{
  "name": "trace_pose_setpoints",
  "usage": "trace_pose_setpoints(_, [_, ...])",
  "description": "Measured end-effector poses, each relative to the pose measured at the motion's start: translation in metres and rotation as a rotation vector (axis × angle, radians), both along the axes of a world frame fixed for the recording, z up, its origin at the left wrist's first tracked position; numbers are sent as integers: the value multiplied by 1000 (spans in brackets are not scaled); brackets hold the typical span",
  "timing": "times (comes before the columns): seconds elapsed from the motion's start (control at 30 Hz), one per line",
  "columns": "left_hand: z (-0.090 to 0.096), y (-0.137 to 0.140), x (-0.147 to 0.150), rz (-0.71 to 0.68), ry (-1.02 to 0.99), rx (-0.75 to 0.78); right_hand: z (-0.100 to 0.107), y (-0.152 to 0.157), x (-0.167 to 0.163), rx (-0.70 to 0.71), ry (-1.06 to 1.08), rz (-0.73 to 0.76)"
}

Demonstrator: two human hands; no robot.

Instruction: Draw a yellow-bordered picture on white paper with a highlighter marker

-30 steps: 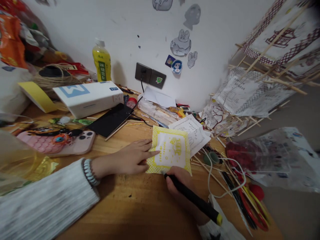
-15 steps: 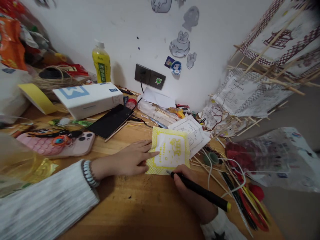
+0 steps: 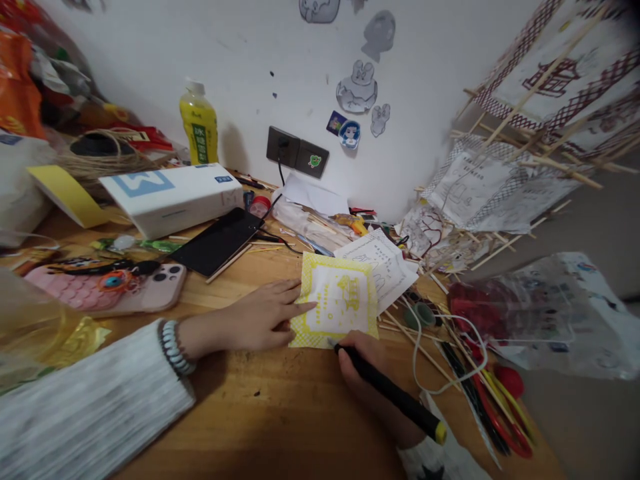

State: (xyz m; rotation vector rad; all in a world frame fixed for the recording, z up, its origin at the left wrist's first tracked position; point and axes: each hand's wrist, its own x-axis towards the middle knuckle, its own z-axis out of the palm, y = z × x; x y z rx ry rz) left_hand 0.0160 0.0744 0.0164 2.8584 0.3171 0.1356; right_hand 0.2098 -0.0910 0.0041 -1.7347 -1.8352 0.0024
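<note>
A small sheet of white paper (image 3: 334, 317) carries yellow drawing: a checked border, a pavilion and columns of writing. Flat on the wooden table, my left hand (image 3: 265, 315) rests with fingers apart, its fingertips on the sheet's left side. My right hand (image 3: 363, 360) is closed around a black marker (image 3: 390, 390) with a yellow end. The marker leans down to the left, and its pale tip is at the sheet's lower border. Whether the tip touches the paper I cannot tell. Partly under the sheet lies a second paper (image 3: 383, 263) with black line drawing.
Behind my left hand are a black phone (image 3: 220, 241), a pink-cased phone (image 3: 160, 287), a white box (image 3: 175, 200) and a yellow drink bottle (image 3: 198, 127). Sticks, a white cord (image 3: 450, 387) and red-handled scissors (image 3: 505, 423) lie right. A stick frame with drawn papers (image 3: 493, 187) stands beyond.
The marker's tip has moved slightly left along the lower border, and its yellow end has swung left and down. My left hand stays on the sheet. The whole view has shifted a little.
</note>
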Motion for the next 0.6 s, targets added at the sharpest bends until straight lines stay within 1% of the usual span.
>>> trace_pose_setpoints(0.2, [1,0,1,-3,20,3,-2,-1,-2,11,27,30])
trace_pose_setpoints(0.47, [-3,1,0,-6,9,8,1,-4,-7,-70,59,100])
trace_pose_setpoints(0.53, [-2,1,0,-6,12,5,3,-6,-6,-50,85,88])
trace_pose_setpoints(0.6, [-1,1,0,-8,18,4,7,-8,-4,-10,132,43])
